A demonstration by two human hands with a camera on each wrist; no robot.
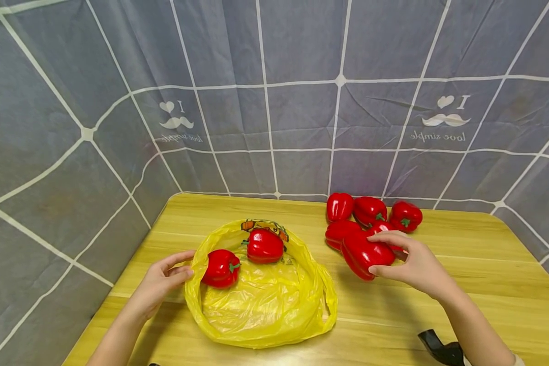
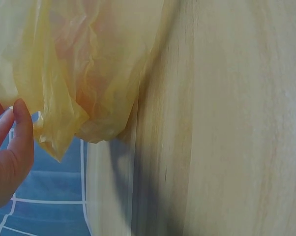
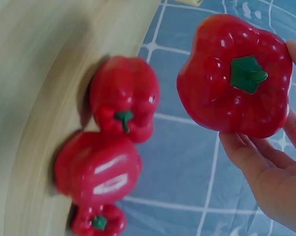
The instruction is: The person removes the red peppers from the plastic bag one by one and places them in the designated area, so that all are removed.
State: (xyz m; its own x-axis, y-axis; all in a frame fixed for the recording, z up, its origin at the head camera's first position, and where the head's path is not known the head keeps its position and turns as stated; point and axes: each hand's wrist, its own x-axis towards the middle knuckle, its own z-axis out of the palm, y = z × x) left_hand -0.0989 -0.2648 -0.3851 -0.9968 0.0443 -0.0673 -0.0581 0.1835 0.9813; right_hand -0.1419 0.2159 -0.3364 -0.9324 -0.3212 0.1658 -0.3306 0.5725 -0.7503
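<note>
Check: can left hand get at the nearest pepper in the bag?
Probably not directly: the left hand holds the yellow bag from outside, with plastic between it and the pepper, though the bag is open.

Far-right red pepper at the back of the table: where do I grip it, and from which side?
Grip the far-right pepper across its rounded body, probably from above and the right: its top and right flank look unobstructed in the head view, while another pepper sits close on its left. Its green stem faces the wearer and looks too small to hold.
</note>
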